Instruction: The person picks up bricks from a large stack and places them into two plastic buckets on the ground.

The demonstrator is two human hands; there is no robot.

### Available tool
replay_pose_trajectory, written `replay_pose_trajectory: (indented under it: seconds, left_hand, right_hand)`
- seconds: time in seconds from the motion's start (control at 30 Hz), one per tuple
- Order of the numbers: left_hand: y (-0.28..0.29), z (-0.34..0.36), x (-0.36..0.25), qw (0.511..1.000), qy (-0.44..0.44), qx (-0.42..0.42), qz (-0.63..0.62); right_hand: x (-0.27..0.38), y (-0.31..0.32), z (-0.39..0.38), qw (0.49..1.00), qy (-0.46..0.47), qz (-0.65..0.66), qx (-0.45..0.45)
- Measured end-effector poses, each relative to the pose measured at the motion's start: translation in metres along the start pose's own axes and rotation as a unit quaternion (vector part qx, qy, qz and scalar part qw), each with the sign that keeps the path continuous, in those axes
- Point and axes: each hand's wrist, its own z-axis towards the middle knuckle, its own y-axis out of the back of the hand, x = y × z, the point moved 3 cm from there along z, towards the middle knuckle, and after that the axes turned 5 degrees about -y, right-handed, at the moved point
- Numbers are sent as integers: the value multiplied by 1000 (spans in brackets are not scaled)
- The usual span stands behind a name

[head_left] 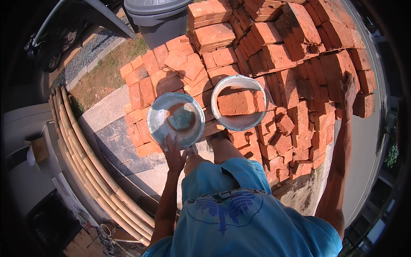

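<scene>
I look down on a heap of red bricks (282,64). Two round metal pans rest on it. The left pan (159,112) holds a small piece of brick (181,116); my left hand (174,153) grips its near rim. The right pan (238,123) carries a whole red brick (238,103). My right hand (349,89) reaches far to the right and rests on bricks (364,81) at the heap's edge, fingers spread over them. Whether it grips one cannot be told.
A grey bin (158,17) stands behind the heap. Bamboo poles (85,158) lie in a curved bundle at the left, beside a concrete slab (115,137). Grass (107,73) and a gravel strip lie at the upper left. A paved road (364,141) runs along the right.
</scene>
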Motion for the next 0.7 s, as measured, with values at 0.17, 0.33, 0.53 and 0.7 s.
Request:
replay_pose_trajectory:
  seconds: [0.17,0.33,0.53,0.7]
  left_hand:
    - [-30,-16,53,919,279,-226,-163]
    - [-81,-16,103,653,435,-172,-595]
    - [-74,-11,92,628,445,-168,-615]
    - [-73,-13,52,624,440,-201,-613]
  right_hand:
    - [24,33,-2,990,-48,97,88]
    - [15,27,-11,976,-90,155,123]
    - [21,28,-36,932,-119,326,106]
    - [80,64,-69,902,-90,410,98]
